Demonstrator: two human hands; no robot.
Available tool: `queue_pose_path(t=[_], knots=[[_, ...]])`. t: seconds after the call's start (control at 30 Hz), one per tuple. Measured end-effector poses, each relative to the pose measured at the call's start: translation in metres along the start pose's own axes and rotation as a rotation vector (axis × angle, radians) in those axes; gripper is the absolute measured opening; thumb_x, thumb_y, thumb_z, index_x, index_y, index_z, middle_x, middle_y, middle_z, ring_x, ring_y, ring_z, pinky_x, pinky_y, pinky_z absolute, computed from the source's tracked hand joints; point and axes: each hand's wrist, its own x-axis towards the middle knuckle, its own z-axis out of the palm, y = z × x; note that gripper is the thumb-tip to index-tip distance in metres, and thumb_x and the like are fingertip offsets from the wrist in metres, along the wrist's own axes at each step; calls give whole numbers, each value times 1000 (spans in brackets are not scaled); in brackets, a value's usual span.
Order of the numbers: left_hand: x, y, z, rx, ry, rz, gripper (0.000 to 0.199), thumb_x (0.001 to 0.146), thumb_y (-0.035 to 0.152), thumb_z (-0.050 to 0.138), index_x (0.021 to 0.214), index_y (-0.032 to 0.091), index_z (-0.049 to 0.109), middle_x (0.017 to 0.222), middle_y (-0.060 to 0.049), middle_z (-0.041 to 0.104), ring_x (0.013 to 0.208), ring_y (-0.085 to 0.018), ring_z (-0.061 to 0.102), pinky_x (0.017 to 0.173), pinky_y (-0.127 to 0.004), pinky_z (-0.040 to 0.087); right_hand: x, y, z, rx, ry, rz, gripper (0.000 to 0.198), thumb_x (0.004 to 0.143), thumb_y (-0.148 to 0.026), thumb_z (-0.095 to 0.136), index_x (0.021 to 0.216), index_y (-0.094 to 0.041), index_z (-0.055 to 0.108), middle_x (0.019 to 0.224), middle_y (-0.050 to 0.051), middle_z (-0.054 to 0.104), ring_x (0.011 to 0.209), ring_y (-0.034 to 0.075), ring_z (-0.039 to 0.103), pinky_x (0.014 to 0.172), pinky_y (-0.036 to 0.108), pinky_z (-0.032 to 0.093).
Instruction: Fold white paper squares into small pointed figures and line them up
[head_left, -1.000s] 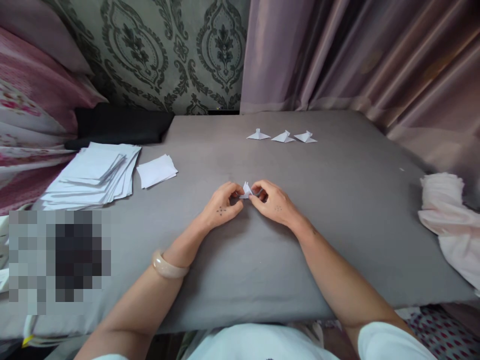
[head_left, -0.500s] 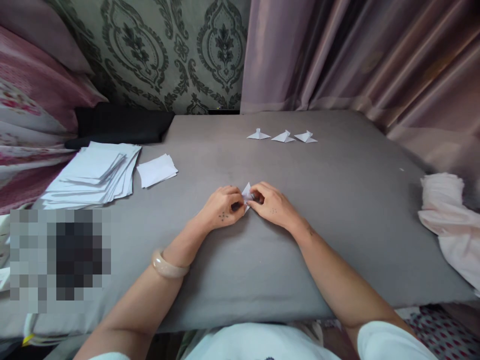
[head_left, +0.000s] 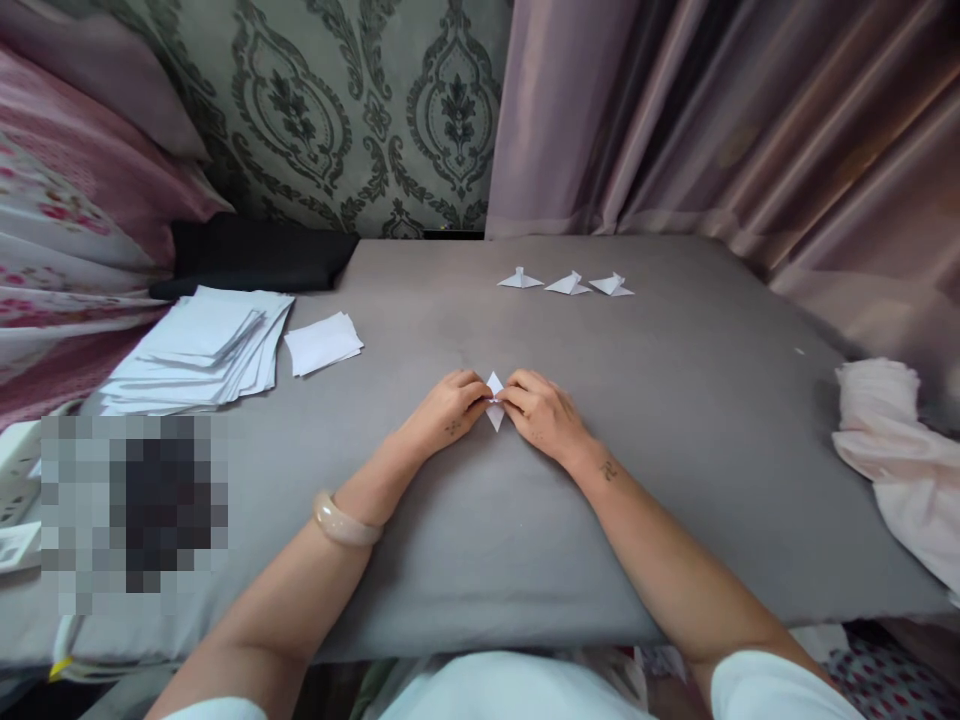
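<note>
A small folded white paper [head_left: 496,415] is pinched between both hands near the middle of the table; its pointed ends stick out away from me and toward me. My left hand [head_left: 455,408] grips its left side with thumb and fingers, a pale bangle on that wrist. My right hand [head_left: 541,412] pinches the right side, fingertips close to those of the left. The fingers cover the paper's side parts. Farther back, three folded paper birds [head_left: 568,284] stand in a row, apart from my hands.
A grey cloth covers the table [head_left: 420,300]. At the left lie a stack of white paper [head_left: 172,360], smaller paper sheets [head_left: 324,345] and a folded black cloth [head_left: 262,255]. Pale bunched fabric [head_left: 877,400] sits on the right edge. A blurred patch hides something at lower left.
Both hands have turned palms further down, their fingers closing along the paper. The paper now shows a diamond outline with points front and back. The camera view has shifted slightly.
</note>
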Motion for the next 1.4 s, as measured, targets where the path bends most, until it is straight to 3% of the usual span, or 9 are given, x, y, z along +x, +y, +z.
queue_pose_path(t=[0.13, 0.23, 0.37, 0.57, 0.67, 0.9, 1.07, 1.27, 1.4], knots=[[2, 6, -3, 209, -36, 36, 31, 97, 26, 38, 85, 12, 63, 84, -12, 61, 79, -20, 55, 75, -34, 45, 0, 0, 2, -27, -18, 44, 20, 94, -23, 46, 95, -22, 66, 96, 7, 62, 90, 19, 57, 76, 29, 42], [4, 13, -4, 349, -97, 82, 28, 95, 21, 40, 84, 11, 63, 84, -12, 61, 80, -22, 54, 73, -34, 44, -1, -1, 2, -76, -36, 33, 20, 92, -20, 46, 95, -20, 65, 95, 8, 63, 90, 20, 58, 75, 30, 42], [4, 21, -7, 429, -165, 94, 19, 92, 14, 46, 85, 11, 63, 89, -13, 61, 86, -22, 55, 74, -32, 45, 1, -2, 0, -153, -68, -22, 20, 91, -19, 45, 92, -19, 66, 91, 9, 62, 88, 21, 58, 73, 30, 41], [-1, 36, -13, 510, -272, 56, 23, 91, 10, 42, 88, 10, 65, 97, -14, 60, 94, -23, 56, 74, -31, 48, 3, -13, -7, -245, -141, -42, 24, 90, -17, 44, 91, -19, 68, 93, 8, 63, 86, 21, 60, 70, 30, 40], [-2, 35, -15, 452, -263, 36, 21, 87, 11, 44, 90, 10, 66, 99, -14, 60, 94, -24, 57, 73, -31, 48, 3, -13, -7, -231, -113, -18, 24, 88, -18, 44, 92, -18, 68, 93, 8, 64, 86, 21, 61, 69, 30, 41], [2, 4, -15, 101, -119, 1, 18, 82, 19, 52, 78, 12, 68, 86, -9, 63, 77, -16, 59, 73, -24, 45, 17, 5, 2, 120, -60, 193, 19, 82, -34, 56, 81, -20, 70, 83, 4, 69, 73, 17, 62, 70, 29, 44], [11, -5, -9, -83, -42, -218, 16, 82, 24, 57, 76, 14, 69, 74, -3, 64, 66, -12, 55, 65, -22, 41, 22, 12, 5, 232, -83, 330, 21, 78, -39, 59, 74, -20, 69, 74, 2, 70, 70, 16, 62, 65, 27, 42], [19, -2, -6, -66, -39, -343, 10, 75, 19, 63, 67, 13, 66, 70, -3, 61, 65, -13, 52, 63, -24, 42, 21, 18, 10, 241, -72, 367, 20, 74, -40, 65, 74, -20, 68, 70, 1, 68, 66, 15, 60, 60, 25, 39], [13, -6, -4, -104, -29, -297, 13, 78, 23, 62, 70, 14, 65, 76, -3, 59, 66, -12, 53, 64, -25, 44, 14, 21, 11, 277, -29, 280, 15, 77, -36, 64, 75, -21, 66, 75, 1, 66, 67, 13, 57, 62, 25, 39]])
